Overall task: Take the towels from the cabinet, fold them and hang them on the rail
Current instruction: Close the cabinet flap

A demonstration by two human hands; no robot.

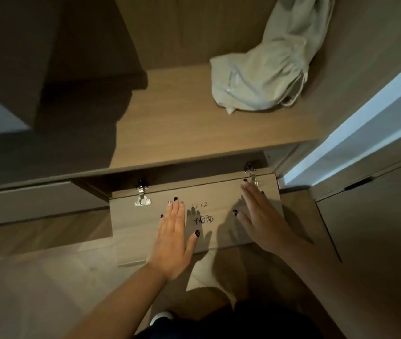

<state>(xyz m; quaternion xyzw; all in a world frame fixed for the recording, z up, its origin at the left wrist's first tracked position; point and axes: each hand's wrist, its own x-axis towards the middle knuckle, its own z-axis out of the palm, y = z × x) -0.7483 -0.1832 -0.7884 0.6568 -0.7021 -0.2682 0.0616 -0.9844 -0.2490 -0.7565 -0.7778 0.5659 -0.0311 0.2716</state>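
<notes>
A wooden flap door of the low cabinet hangs open on two metal hinges, its inner face toward me with handwriting on it. My left hand lies flat against the middle of this face, fingers straight. My right hand lies flat near the right hinge, fingers spread. Neither hand holds anything. A pale green cloth hangs down into the upper compartment and bunches on the shelf at its right. The cabinet's inside behind the flap is dark and hidden. No rail is in view.
A closed drawer front sits left of the flap. A dark panel juts at the upper left. A cabinet side and door stand on the right, beside a bright strip. My legs and a shoe are below on the wooden floor.
</notes>
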